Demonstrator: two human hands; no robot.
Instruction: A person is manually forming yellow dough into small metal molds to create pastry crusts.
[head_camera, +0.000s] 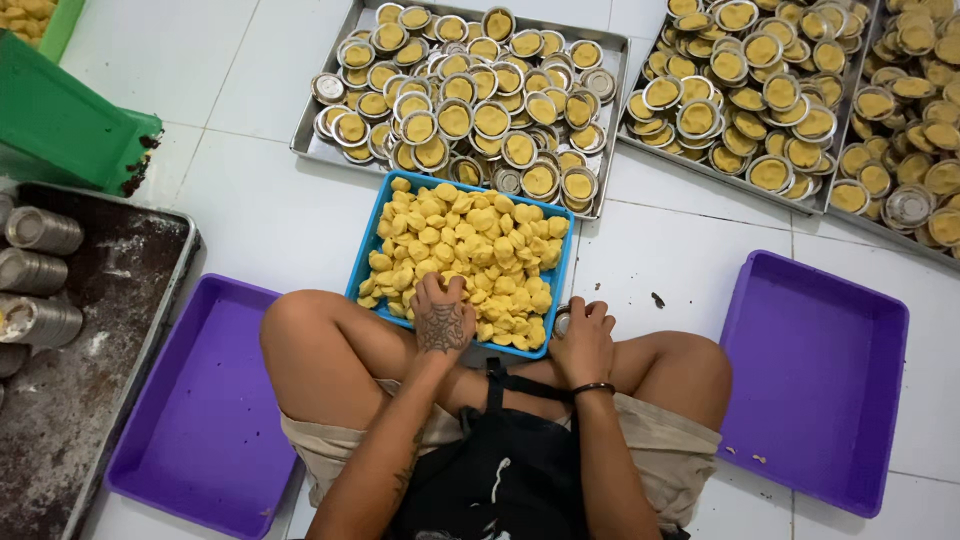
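I sit cross-legged on a white tiled floor. A blue tray (366, 258) heaped with small yellow cakes (470, 240) rests against my knees. My left hand (442, 315), tattooed on its back, lies on the cakes at the tray's near edge, fingers curled over some of them. My right hand (583, 338) is closed around a small round metal mould (562, 320) just right of the blue tray's near corner. Beyond the blue tray stands a metal tray (305, 140) piled with round metal moulds (470, 95) holding yellow cakes.
Purple trays lie at my left (200, 400) and right (815, 380). More metal trays of filled moulds (760, 90) stand at the far right. A dark crumb-covered baking sheet (90, 360) with stacked moulds (40, 270) is at the left, a green bin (60, 120) above it.
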